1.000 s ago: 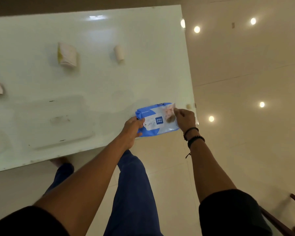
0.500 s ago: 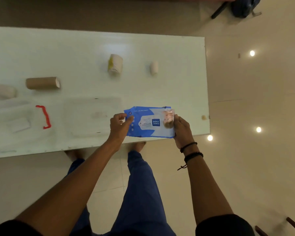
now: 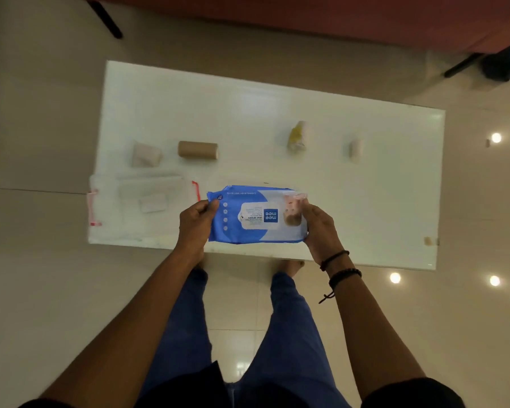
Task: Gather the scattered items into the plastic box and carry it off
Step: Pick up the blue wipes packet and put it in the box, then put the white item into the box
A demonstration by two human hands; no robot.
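The wet wipes pack (image 3: 258, 214) is clamped at both short ends: left hand (image 3: 195, 223) and right hand (image 3: 318, 228) each close a grip on it. Its long axis runs left-right. The plastic box (image 3: 106, 201) lies left of the pack on the desk (image 3: 365, 201), nearer the left hand.

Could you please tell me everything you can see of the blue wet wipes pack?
The wet wipes pack is a soft blue plastic pouch with a white label panel and a "mee mee" logo that reads upside down from the camera. It lies lengthwise left to right, gripped at its ends by the left hand and right hand, above the white table's near edge.
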